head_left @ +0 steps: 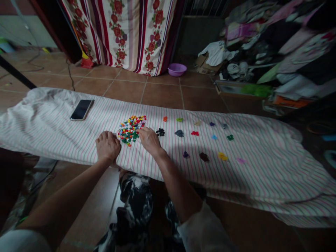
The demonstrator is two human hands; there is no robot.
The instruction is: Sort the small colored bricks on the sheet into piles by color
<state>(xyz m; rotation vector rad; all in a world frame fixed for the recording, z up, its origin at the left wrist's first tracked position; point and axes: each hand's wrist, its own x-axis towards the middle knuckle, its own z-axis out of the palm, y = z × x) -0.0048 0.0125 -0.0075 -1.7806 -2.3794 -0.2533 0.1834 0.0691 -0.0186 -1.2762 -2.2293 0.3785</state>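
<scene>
A heap of small, many-coloured pieces (129,126) lies on a striped cloth in front of me. At the heap's right edge, the fingertips of my right hand (149,139) come together among the pieces. What they pinch is too small to make out. My left hand (107,146) rests on the cloth just left of the heap, fingers bent and slightly apart, with nothing visible in it. Small single-colour piles stand in rows to the right, among them black pieces (160,132), grey pieces (179,133), red pieces (195,133) and yellow pieces (223,156).
The striped cloth (78,140) covers a long, low surface. A phone (82,110) lies on it at the left. Beyond are a floral curtain (118,35), a purple basin (177,69) on the tiled floor, and heaped clothes (244,31) at the right.
</scene>
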